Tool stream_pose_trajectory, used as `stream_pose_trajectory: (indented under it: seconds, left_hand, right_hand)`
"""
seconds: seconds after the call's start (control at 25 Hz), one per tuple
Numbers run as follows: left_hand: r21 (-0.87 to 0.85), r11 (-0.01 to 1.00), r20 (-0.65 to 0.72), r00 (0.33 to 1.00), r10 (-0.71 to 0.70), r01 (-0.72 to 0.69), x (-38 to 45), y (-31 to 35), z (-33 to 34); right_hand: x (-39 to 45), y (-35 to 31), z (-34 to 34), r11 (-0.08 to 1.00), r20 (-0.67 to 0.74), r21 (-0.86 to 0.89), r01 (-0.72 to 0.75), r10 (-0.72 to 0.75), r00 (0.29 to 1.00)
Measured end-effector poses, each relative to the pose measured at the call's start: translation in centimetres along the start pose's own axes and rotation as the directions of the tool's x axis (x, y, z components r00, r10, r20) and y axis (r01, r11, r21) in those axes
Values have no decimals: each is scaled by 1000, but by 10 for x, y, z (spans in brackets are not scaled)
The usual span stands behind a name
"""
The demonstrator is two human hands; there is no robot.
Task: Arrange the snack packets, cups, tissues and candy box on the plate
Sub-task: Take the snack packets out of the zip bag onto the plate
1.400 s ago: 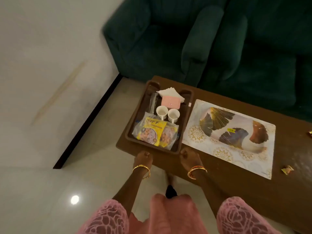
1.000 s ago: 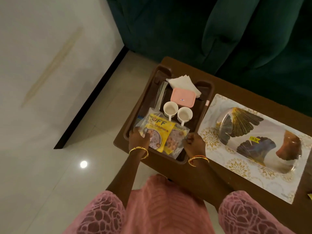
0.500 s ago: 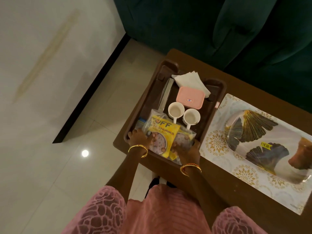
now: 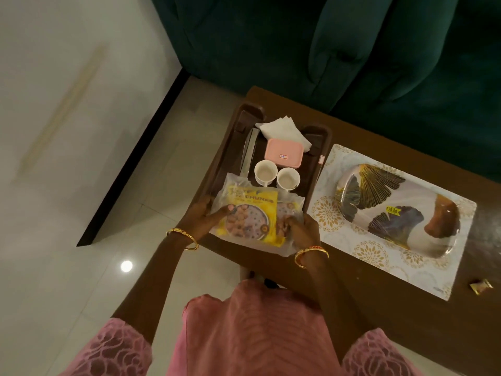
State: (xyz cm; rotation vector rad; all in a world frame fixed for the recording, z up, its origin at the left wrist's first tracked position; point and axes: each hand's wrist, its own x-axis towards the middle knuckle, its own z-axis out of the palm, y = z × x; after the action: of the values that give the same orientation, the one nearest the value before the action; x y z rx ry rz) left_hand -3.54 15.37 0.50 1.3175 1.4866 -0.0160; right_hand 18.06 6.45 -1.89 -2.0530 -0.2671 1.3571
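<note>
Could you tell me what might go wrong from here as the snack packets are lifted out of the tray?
1. The snack packets are a loose stack held by the left hand and right hand; a lower packet might slip out.
2. The two cups stand right behind the packets, so the packets' far edge could knock them.
3. The plate sits across the tray's raised rim, which a low carry might catch.

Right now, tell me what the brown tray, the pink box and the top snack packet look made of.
Brown tray: looks like moulded plastic, with rounded rims, shaped handles and a dull sheen.
Pink box: probably matte plastic, with soft rounded corners and a small sticker.
Top snack packet: thin plastic film, glossy, crinkled at its clear edges and printed yellow, held by the left hand and right hand.
</note>
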Motion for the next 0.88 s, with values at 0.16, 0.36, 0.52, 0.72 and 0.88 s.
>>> stream_pose_trajectory:
  seconds: [0.16, 0.36, 0.52, 0.72, 0.88]
  left_hand:
    - [-200, 977, 245, 961, 125, -76, -28, 40, -17]
    - [-224, 974, 591, 790, 162, -32, -48, 80, -15]
    - [-111, 964, 479, 837, 264, -241, -50, 117, 23]
    - [-282, 959, 357, 931, 76, 30, -51, 167, 82]
    - [-352, 905, 389, 917, -91, 239, -48, 193, 117]
  right_hand:
    - [-4, -14, -33, 997, -27, -67, -28, 26, 999]
    - [1, -16, -83, 947, -14, -247, -208, 211, 977]
    - [-13, -2, -109, 936, -65, -303, -178, 166, 984]
    - [-36, 16, -128, 969, -365, -173, -173, 100, 926]
    - [-93, 9, -131, 977, -596, -66, 202, -201, 777]
